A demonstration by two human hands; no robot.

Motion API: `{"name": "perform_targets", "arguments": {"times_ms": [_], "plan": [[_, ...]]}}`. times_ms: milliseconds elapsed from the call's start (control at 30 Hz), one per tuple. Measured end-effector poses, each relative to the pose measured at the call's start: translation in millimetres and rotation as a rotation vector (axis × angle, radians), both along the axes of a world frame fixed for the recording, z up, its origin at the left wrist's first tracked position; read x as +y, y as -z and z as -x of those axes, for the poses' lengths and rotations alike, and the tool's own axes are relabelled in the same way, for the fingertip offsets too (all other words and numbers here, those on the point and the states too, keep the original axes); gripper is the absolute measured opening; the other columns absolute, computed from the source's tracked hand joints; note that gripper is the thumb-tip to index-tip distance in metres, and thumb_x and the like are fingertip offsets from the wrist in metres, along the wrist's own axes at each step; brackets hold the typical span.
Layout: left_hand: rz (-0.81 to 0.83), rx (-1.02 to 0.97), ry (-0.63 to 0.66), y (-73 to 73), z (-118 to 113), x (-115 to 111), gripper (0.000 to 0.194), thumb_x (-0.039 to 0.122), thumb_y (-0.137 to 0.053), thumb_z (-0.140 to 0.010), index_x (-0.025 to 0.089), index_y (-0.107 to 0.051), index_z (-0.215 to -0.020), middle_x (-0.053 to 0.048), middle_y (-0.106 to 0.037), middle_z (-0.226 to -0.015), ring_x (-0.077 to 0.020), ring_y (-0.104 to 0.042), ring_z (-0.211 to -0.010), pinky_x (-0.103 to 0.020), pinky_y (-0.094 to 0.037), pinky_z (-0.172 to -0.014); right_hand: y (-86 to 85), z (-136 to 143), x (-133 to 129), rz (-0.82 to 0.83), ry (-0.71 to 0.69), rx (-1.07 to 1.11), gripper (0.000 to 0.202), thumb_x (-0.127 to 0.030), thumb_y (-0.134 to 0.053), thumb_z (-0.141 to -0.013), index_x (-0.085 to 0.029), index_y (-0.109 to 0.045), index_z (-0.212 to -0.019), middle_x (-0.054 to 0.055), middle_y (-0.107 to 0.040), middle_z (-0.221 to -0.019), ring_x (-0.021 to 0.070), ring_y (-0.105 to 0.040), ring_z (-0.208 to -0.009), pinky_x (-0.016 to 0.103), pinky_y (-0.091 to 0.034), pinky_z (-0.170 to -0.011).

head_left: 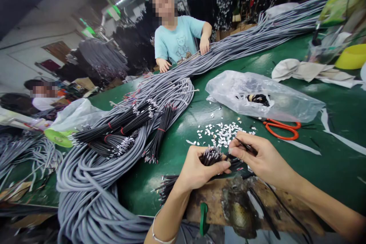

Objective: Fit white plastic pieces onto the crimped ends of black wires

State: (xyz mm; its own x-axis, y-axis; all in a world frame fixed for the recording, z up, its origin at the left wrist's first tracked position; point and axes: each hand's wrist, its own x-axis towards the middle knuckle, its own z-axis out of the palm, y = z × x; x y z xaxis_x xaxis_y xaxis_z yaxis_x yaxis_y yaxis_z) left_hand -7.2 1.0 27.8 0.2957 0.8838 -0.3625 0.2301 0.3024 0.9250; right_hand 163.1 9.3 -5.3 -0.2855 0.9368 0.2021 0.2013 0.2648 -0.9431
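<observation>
My left hand (pixel 197 170) is wrapped round a bundle of thin black wires (pixel 212 155), their silvery ends facing up. Close beside it, my right hand (pixel 267 157) pinches a slim black wire-like piece (pixel 246 145); its exact kind is unclear. The fingertips of both hands nearly meet at the bundle's right side. Just beyond them lie many small white scraps (pixel 223 133) on the green table (pixel 323 175). More black wires (pixel 167 187) rest by my left forearm. Under my hands is a worn wooden board (pixel 204 198) bearing a dark, crusted lump (pixel 241 213).
Thick grey cables (pixel 94 183) sweep along the left and back, with tied black wire bundles (pixel 114 133) on top. Orange-handled scissors (pixel 283 129) lie beside a clear plastic bag (pixel 263 95) at right. A co-worker in a light blue shirt (pixel 180 38) handles cables opposite.
</observation>
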Motion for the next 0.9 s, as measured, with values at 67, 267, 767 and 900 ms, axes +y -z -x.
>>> {"name": "perform_targets", "arguments": {"times_ms": [67,267,767,900], "plan": [[-0.067,0.055,-0.025,2.1,-0.7,0.7,0.021,0.028,-0.074,-0.063,0.01,-0.064,-0.061,-0.004,-0.064,-0.056,-0.0109,-0.054,-0.048,-0.02,-0.042,-0.048,-0.7,-0.1,-0.5,-0.02,0.01,-0.022,0.023,-0.027,-0.05,-0.087,-0.018,-0.052,-0.066,0.0,-0.05,-0.063,0.0123,-0.044,-0.058,0.024,-0.035,-0.051],[-0.2,0.169,-0.209,9.8,-1.9,3.3,0.023,0.031,-0.07,-0.067,0.011,-0.062,-0.06,-0.002,-0.061,-0.051,-0.0117,-0.054,-0.047,-0.021,-0.042,-0.049,-5.3,1.8,-7.6,-0.193,0.092,-0.029,0.018,-0.021,-0.052,-0.085,-0.018,-0.054,-0.067,-0.001,-0.049,-0.061,0.0112,-0.045,-0.055,0.024,-0.036,-0.052],[-0.171,0.179,-0.096,12.5,-0.4,5.7,0.019,0.03,-0.068,-0.069,0.012,-0.06,-0.066,-0.002,-0.064,-0.058,-0.0138,-0.057,-0.053,-0.023,-0.045,-0.053,10.9,-1.1,-4.4,-0.137,0.155,-0.153,0.019,-0.016,-0.056,-0.078,-0.021,-0.069,-0.09,0.003,-0.07,-0.087,0.0165,-0.063,-0.074,0.025,-0.049,-0.065],[-0.119,0.154,-0.032,12.2,-0.6,2.0,0.019,0.03,-0.066,-0.072,0.011,-0.062,-0.071,-0.003,-0.064,-0.058,-0.014,-0.058,-0.052,-0.023,-0.046,-0.053,4.7,0.9,-2.9,-0.08,0.082,-0.126,0.015,-0.02,-0.054,-0.082,-0.019,-0.069,-0.079,0.001,-0.069,-0.074,0.0144,-0.061,-0.064,0.023,-0.046,-0.057]]}}
